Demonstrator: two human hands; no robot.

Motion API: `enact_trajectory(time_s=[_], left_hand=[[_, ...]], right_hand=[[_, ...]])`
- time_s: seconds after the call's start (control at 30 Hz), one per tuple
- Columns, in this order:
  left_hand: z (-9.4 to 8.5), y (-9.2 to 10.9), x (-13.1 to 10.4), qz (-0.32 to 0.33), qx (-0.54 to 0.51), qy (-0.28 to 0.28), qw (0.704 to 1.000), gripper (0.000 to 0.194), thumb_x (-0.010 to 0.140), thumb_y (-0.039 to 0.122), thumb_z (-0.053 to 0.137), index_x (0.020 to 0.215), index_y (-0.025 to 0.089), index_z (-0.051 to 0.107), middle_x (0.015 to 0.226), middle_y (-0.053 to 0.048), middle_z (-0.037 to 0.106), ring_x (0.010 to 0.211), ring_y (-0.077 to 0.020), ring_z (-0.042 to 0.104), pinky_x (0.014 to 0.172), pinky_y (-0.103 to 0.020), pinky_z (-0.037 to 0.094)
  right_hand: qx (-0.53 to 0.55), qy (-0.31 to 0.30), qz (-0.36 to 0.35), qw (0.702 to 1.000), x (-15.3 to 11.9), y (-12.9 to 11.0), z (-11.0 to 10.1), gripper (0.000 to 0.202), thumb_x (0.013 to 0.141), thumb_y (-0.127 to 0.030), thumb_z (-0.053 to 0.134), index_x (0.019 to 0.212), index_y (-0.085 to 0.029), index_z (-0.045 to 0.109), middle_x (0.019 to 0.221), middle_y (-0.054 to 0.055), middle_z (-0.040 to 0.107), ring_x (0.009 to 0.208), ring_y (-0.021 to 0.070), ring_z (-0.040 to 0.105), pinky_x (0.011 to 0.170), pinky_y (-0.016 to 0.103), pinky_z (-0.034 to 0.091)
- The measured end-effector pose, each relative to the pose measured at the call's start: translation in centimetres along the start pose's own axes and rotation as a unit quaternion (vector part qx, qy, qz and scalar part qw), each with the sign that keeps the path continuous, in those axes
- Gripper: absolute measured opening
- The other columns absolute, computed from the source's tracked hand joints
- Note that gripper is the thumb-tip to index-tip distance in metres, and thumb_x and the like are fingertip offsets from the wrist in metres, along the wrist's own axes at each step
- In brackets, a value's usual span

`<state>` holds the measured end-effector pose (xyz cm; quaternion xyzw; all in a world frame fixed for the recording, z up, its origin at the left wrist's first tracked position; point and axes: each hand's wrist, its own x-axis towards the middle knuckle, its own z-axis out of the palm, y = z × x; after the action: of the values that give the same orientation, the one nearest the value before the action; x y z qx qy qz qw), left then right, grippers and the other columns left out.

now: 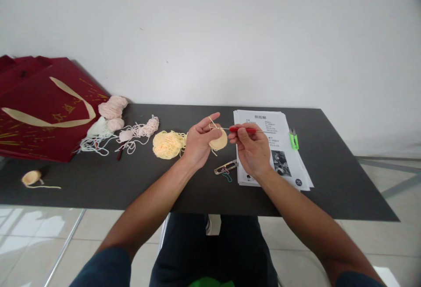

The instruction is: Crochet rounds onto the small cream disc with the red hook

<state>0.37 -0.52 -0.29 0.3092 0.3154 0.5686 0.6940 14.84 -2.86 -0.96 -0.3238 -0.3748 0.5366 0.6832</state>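
Note:
My left hand [199, 140] pinches a round, pale yellow crochet piece [219, 141] by its edge, with a strand of yarn running over the raised index finger. In my right hand [252, 148] is a crochet hook [242, 130] with a red handle. Its thin metal shaft points left and meets the yarn at the top of the piece. Just left of my left hand lies a yellow yarn ball [168, 144]. Printed sheets [259, 118] lie stacked beneath my right hand.
On the dark table [118, 186], a red gift bag [42, 102] leans at the left beside pink yarn [113, 107] and white yarn [99, 128]. A small cream piece [32, 177] sits at far left. Green thread snips [294, 140] lie right; a metal tool [225, 167] lies centrally.

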Motion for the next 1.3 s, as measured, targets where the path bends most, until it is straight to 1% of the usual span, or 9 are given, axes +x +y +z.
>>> enact_trajectory(time_s=[0.17,0.4,0.57,0.7,0.8,0.9,1.1,1.2,1.3], left_hand=[[0.2,0.1,-0.2,0.008,0.014,0.005,1.000,0.055,0.064,0.013,0.088,0.117,0.020,0.076,0.080,0.004,0.072,0.065,-0.0072,0.062,0.065,-0.023,0.047],[0.3,0.4,-0.2,0.011,0.001,0.019,1.000,0.054,0.063,0.012,0.087,0.115,0.020,0.075,0.080,0.004,0.070,0.068,-0.0077,0.062,0.066,-0.023,0.047],[0.3,0.7,-0.1,0.016,0.006,0.020,1.000,0.056,0.062,0.013,0.086,0.116,0.019,0.074,0.078,0.004,0.068,0.066,-0.0073,0.061,0.064,-0.022,0.046],[0.1,0.8,-0.1,0.028,0.020,0.009,0.999,0.057,0.062,0.013,0.083,0.118,0.018,0.074,0.073,0.005,0.066,0.059,-0.0056,0.056,0.058,-0.021,0.043],[-0.2,1.1,0.0,0.031,0.050,0.003,0.998,0.058,0.061,0.012,0.078,0.118,0.018,0.074,0.073,0.004,0.067,0.054,-0.0055,0.053,0.052,-0.021,0.040],[-0.6,1.5,0.3,0.012,0.071,-0.020,0.997,0.058,0.059,0.011,0.074,0.117,0.017,0.076,0.072,0.002,0.067,0.053,-0.0069,0.052,0.049,-0.022,0.036],[-1.3,1.9,0.7,-0.031,0.050,-0.104,0.993,0.052,0.058,0.011,0.068,0.108,0.015,0.081,0.063,0.000,0.062,0.054,-0.0096,0.048,0.051,-0.026,0.032],[-1.5,1.9,0.8,-0.040,0.029,-0.130,0.990,0.046,0.057,0.010,0.068,0.101,0.013,0.083,0.061,0.000,0.060,0.054,-0.0097,0.047,0.053,-0.027,0.034],[-1.6,1.9,0.7,-0.037,0.023,-0.122,0.992,0.035,0.058,0.010,0.071,0.091,0.014,0.083,0.062,-0.001,0.063,0.055,-0.0095,0.049,0.053,-0.026,0.035]], right_hand=[[0.005,0.001,0.014,1.000,0.1,-0.4,-0.1,0.017,0.085,-0.034,0.083,0.089,-0.024,0.069,0.090,-0.002,0.079,0.069,0.0079,0.072,0.064,0.019,0.060],[0.004,0.010,0.011,1.000,0.4,-0.5,-0.5,0.020,0.085,-0.034,0.083,0.089,-0.024,0.067,0.088,-0.004,0.078,0.068,0.0066,0.071,0.063,0.018,0.060],[-0.004,0.014,-0.007,1.000,0.6,-0.6,-0.8,0.018,0.086,-0.033,0.082,0.089,-0.024,0.067,0.090,-0.004,0.077,0.068,0.0065,0.071,0.063,0.018,0.059],[-0.011,0.004,-0.038,0.999,0.5,-0.7,-0.8,0.017,0.085,-0.033,0.083,0.088,-0.025,0.068,0.089,-0.003,0.077,0.068,0.0085,0.072,0.062,0.022,0.059],[-0.032,-0.008,-0.058,0.998,0.5,-0.7,-0.8,0.019,0.084,-0.036,0.083,0.087,-0.025,0.068,0.088,-0.002,0.077,0.066,0.0100,0.070,0.061,0.025,0.058],[-0.046,-0.024,-0.065,0.996,0.5,-0.8,-0.8,0.022,0.083,-0.040,0.084,0.086,-0.025,0.066,0.086,-0.002,0.076,0.064,0.0105,0.068,0.059,0.026,0.056],[-0.038,-0.044,-0.051,0.997,0.5,-1.4,-0.9,0.027,0.080,-0.042,0.086,0.085,-0.025,0.066,0.084,-0.002,0.075,0.061,0.0089,0.064,0.054,0.023,0.051],[-0.022,-0.049,-0.022,0.998,0.5,-1.5,-1.0,0.027,0.079,-0.040,0.087,0.084,-0.025,0.066,0.083,-0.003,0.075,0.059,0.0073,0.063,0.052,0.021,0.050],[0.018,-0.055,0.038,0.998,0.7,-1.6,-1.1,0.025,0.080,-0.036,0.088,0.083,-0.024,0.067,0.083,-0.004,0.075,0.059,0.0052,0.064,0.053,0.016,0.053]])
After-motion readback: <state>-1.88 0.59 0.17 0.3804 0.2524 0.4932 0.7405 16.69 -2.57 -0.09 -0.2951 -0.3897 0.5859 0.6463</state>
